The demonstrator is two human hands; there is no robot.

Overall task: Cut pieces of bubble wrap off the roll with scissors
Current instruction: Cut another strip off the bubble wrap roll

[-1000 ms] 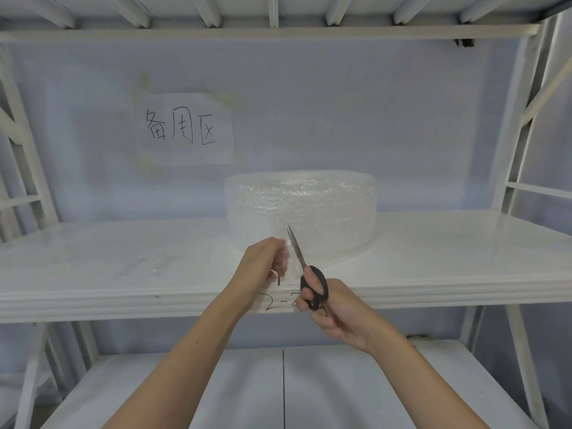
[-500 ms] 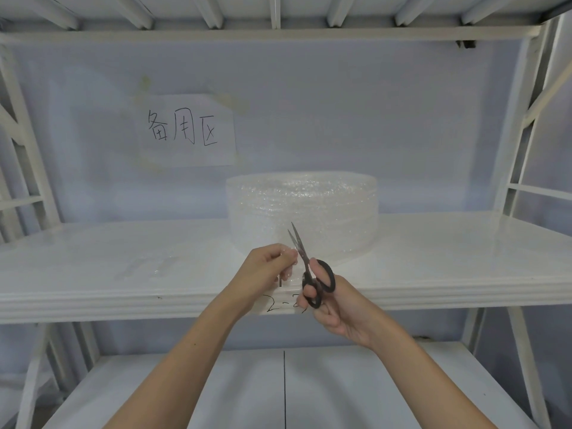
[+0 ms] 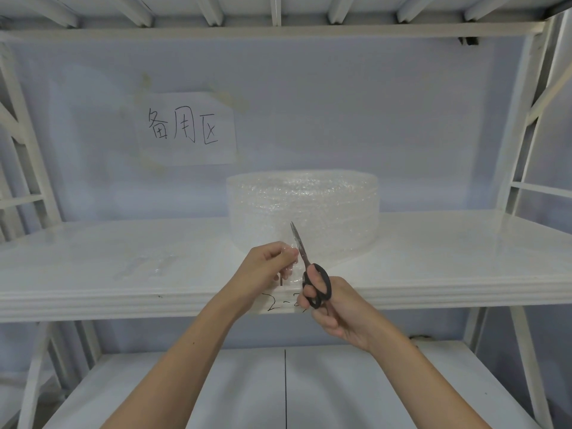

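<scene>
We see the bubble wrap roll (image 3: 305, 212) standing on the white shelf (image 3: 123, 243), just behind both hands. Our left hand (image 3: 266, 267) pinches the loose end of wrap (image 3: 289, 267). Our right hand (image 3: 334, 308) grips the black-handled scissors (image 3: 309, 270), blades nearly closed, pointing up beside the left fingertips.

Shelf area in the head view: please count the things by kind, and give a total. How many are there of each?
Roll of bubble wrap: 1
Scissors: 1
Paper sign on the wall: 1
Hands: 2, left hand pinching the wrap, right hand holding the scissors
Total: 5
</scene>
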